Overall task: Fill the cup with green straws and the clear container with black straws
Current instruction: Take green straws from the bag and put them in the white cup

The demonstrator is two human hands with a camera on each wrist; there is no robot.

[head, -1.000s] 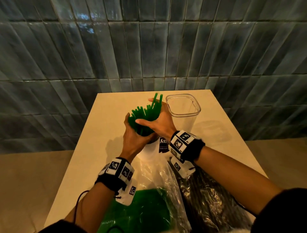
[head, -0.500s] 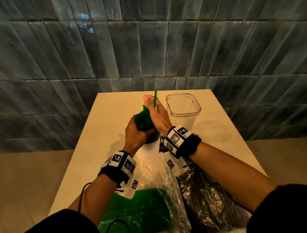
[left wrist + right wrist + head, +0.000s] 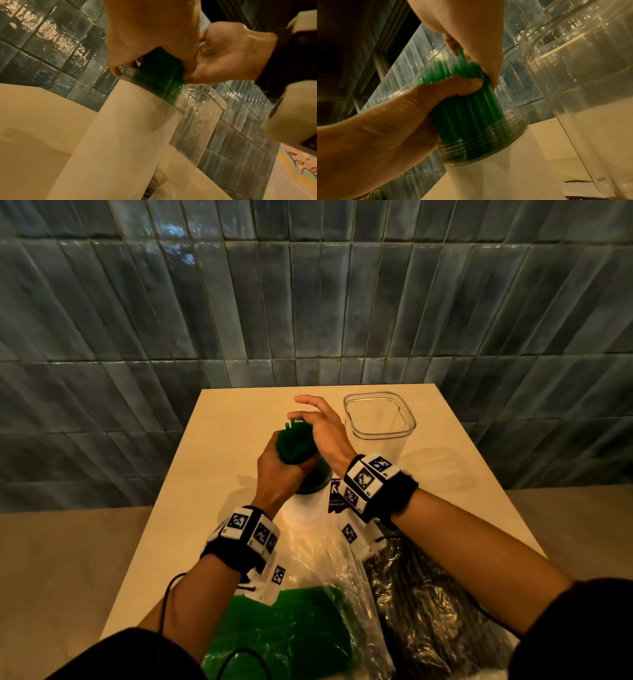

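Note:
A white cup (image 3: pixel 305 510) with a clear threaded rim stands mid-table, holding a bundle of green straws (image 3: pixel 295 445). My left hand (image 3: pixel 275 472) grips that bundle just above the rim, thumb across the front (image 3: pixel 471 84). My right hand (image 3: pixel 322 426) hovers over the straw tops. Its thumb and a finger pinch the tip of one green straw (image 3: pixel 459 54) that stands slightly proud of the rest, and the index finger sticks out free. The clear container (image 3: pixel 378 419) stands empty just right of the cup. In the left wrist view the straws (image 3: pixel 159 70) enter the cup (image 3: pixel 128 128).
Two plastic bags lie at the near edge of the table (image 3: pixel 219 440): one with green straws (image 3: pixel 291 631), one with black straws (image 3: pixel 428 611). A tiled wall (image 3: pixel 308 302) rises directly behind the table. A cable runs from my left wrist.
The spread straws have been squeezed into a tight bundle by my left hand. The single straw that stood high has gone down into the bundle, with my right hand lowering over it.

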